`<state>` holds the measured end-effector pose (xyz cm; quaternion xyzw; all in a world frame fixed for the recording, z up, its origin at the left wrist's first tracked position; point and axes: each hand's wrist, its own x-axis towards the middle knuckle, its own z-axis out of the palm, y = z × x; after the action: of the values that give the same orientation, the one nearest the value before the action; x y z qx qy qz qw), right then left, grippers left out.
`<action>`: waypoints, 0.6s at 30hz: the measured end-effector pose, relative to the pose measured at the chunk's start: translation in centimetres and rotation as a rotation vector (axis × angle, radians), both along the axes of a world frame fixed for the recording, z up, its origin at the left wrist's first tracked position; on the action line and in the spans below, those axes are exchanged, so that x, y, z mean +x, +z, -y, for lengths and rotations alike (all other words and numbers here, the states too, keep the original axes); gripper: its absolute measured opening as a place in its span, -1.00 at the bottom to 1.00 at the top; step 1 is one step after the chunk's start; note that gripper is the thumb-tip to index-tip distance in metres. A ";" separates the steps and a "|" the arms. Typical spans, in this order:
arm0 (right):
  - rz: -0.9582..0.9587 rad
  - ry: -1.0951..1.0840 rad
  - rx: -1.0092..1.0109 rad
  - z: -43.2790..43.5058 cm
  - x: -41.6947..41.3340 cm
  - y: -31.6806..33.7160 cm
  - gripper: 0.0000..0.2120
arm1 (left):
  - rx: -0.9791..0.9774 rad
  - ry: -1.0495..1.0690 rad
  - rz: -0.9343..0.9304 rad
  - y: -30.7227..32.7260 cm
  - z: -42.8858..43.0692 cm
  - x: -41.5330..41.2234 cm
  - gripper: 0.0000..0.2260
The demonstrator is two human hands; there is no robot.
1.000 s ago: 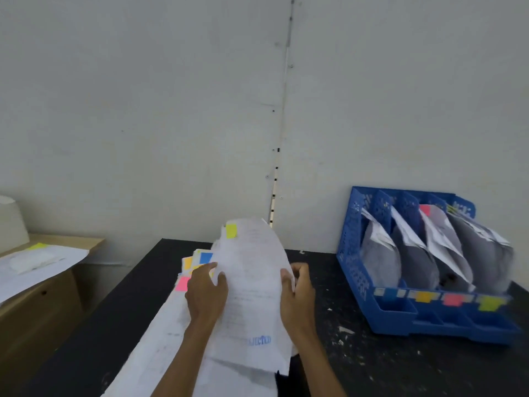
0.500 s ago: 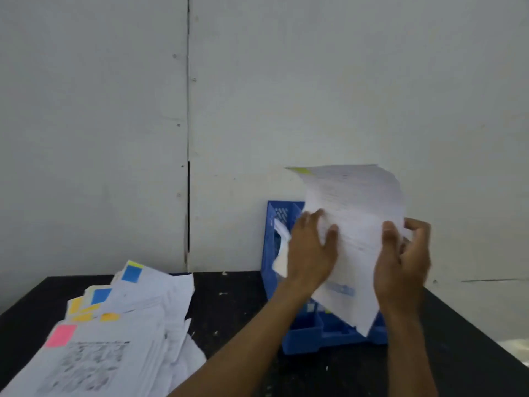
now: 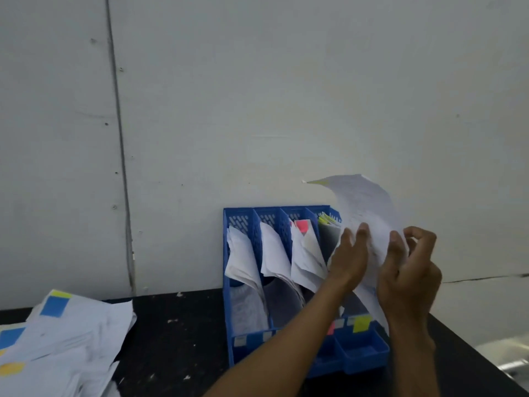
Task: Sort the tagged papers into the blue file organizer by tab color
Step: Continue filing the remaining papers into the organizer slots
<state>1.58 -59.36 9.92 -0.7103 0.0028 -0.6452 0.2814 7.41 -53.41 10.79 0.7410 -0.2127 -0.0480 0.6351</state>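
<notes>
A second ago you held this paper low over the pile on the left side of the black table. Now you have carried it across, and it is up in front of the wall, right above the last slot on the right of the blue file box. Your left hand lies on the front of the sheet with its fingers nearly straight, just pressing on it. Your right hand has the thumb in front and the fingers curled behind, pinching the right edge. The sheet bends over at the top, and its yellow tab sticks out at the top left corner. The bottom of the sheet goes down behind your hands toward the slot, but you cannot tell yet if it is inside. This looks like the right slot: it has a yellow label on the front and more yellow tabs peeking out at the back. The slot next to it holds a pink tab, so keep the sheet away from that one. The move means this paper is almost sorted; it only needs to slide down and be let go. The pile on the left is well apart from the box and has many sheets left, with blue and yellow tabs showing.
</notes>
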 end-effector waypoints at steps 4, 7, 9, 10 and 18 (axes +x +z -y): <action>0.055 -0.016 0.062 1.6 2.1 -1.4 -0.84 | -0.076 -0.067 0.003 -1.2 2.2 2.9 0.10; -0.038 0.012 0.102 2.2 4.5 -3.1 -0.86 | -0.158 -0.072 -0.147 -2.1 4.0 5.8 0.10; -0.207 0.001 0.100 2.7 6.1 -4.9 -0.77 | -0.210 -0.031 -0.243 -3.3 4.9 7.6 0.16; -0.305 -0.012 0.098 3.0 6.8 -5.9 -0.76 | -0.224 -0.001 -0.257 -3.4 4.9 7.9 0.16; -0.770 -0.099 0.043 1.6 9.5 -8.0 -0.81 | -0.281 0.120 -0.215 -5.4 5.3 11.1 -0.32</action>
<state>11.04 -60.93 1.90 -0.8935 0.1562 -0.3438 0.2431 18.55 -58.71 5.37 0.6469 -0.1037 -0.0588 0.7532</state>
